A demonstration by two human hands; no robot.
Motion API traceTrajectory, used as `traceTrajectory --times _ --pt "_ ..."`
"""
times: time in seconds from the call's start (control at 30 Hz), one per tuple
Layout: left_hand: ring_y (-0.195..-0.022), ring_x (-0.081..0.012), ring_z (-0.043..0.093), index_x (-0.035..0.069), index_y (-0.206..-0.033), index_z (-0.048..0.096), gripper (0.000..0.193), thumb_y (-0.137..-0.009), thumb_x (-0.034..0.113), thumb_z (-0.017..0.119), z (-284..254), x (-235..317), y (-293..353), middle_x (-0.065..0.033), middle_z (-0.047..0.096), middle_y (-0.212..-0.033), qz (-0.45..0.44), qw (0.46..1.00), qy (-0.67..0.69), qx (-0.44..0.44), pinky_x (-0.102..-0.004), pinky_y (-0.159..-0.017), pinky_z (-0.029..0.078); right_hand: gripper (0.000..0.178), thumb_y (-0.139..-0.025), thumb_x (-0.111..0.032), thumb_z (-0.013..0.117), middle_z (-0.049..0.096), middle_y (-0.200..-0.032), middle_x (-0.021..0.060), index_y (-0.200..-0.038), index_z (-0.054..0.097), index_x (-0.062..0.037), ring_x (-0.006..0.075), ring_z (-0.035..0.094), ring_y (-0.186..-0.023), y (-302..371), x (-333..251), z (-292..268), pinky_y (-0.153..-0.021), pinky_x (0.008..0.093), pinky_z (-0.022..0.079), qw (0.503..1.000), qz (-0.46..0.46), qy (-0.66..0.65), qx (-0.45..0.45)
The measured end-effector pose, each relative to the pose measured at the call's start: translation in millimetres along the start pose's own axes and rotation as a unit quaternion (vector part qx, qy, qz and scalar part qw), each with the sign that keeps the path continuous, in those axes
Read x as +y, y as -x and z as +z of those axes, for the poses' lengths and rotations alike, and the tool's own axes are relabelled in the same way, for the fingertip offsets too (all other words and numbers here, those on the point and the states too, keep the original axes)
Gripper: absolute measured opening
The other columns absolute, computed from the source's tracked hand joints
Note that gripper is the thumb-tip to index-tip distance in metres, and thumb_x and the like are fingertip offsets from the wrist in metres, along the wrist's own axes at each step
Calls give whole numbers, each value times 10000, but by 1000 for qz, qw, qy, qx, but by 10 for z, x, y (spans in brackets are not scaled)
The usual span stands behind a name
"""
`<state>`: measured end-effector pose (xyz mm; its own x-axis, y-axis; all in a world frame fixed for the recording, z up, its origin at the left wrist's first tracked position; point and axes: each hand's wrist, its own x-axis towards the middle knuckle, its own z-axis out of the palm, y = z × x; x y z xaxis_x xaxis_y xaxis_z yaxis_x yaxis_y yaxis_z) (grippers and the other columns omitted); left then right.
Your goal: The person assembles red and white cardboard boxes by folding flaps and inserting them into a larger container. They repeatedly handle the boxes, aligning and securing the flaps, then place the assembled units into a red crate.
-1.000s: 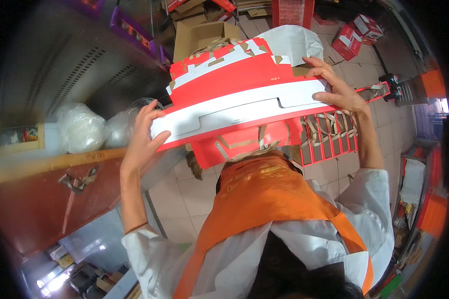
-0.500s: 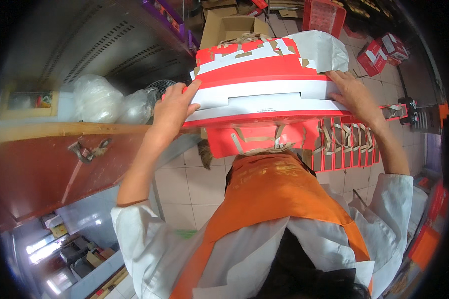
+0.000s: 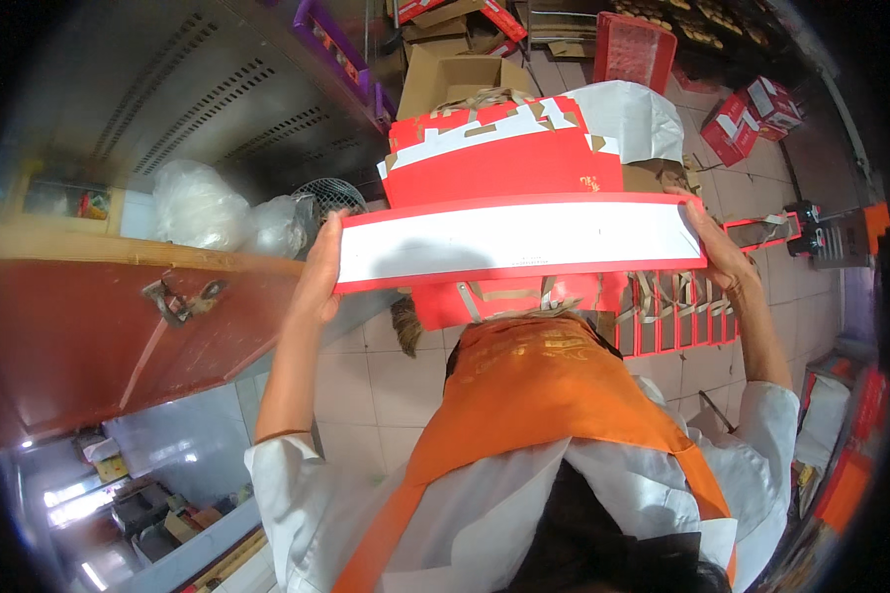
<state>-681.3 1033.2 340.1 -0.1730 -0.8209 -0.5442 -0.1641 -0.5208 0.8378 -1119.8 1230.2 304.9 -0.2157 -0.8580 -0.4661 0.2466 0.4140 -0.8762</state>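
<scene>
Through the head camera I see the long red-and-white cardboard box [image 3: 524, 237] held level above the near edge of a stack of flat red cartons [image 3: 504, 168]; I can't tell whether it rests there. The left hand [image 3: 321, 267], partly curled, grips its left end; the right hand [image 3: 722, 255], similarly bent, grips the right. I judge it light, fairly stiff and smooth, best held by its short ends, since the broad white panel could dent under pressure.

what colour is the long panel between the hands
The panel is white with red edges, clearest in the head view.
</scene>
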Motion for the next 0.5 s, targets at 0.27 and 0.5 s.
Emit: traceTrajectory --times 0.27,0.5 --pt "-1326 -318 293 53 -1245 500 683 -916 610 281 -138 35 114 -146 325 -1434 525 798 228 -188 -475 -1074 286 653 -907 -586 377 277 -1475 92 -1342 383 -98 240 322 -1324 174 -16 -267 -1066 374 314 893 -377 -242 36" --pt "-1245 -255 409 61 -1408 250 722 -875 431 568 -226 -420 -544 -108 395 -1367 307 934 113 -142 -438 -1021 359 732 -859 -530 542 336 -1424 64 -1384 307 -78 204 354 -1288 -259 393 -698 -1075 379 282 948 -281 -129 70"
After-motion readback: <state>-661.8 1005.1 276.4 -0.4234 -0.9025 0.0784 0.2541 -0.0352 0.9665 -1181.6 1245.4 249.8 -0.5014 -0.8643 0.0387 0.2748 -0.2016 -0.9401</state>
